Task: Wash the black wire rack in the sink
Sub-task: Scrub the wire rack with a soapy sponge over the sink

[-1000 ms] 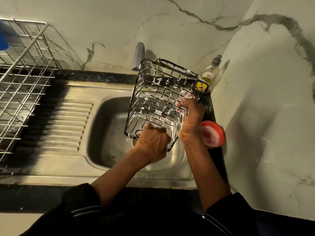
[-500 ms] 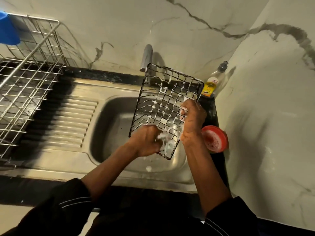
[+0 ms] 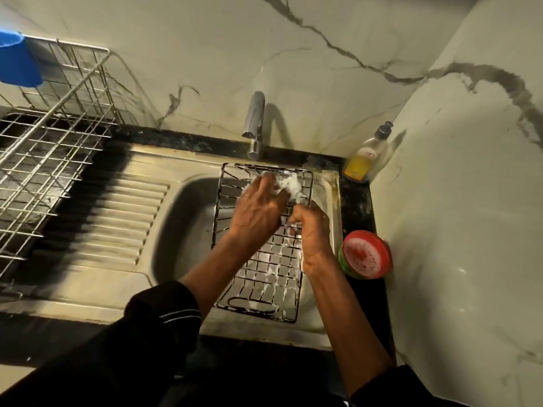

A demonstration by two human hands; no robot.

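The black wire rack (image 3: 266,277) lies nearly flat over the right side of the steel sink (image 3: 182,230), streaked with white suds. My left hand (image 3: 258,212) presses a foamy white scrubber (image 3: 291,185) on the rack's far end, just below the tap. To its right, my right hand (image 3: 313,230) grips the rack's right edge, fingers curled round the wire. Both forearms cross the rack's middle and hide part of its grid.
A chrome tap (image 3: 255,124) stands behind the basin. A soap bottle (image 3: 365,157) sits in the back right corner, and a red-lidded round tub (image 3: 365,255) on the black counter beside my right wrist. A silver dish rack (image 3: 44,160) and blue cup (image 3: 17,61) stand left.
The rack has come down from a tilted, raised hold to lie flat over the basin. My left hand moved from its near corner up to its far end with the scrubber.
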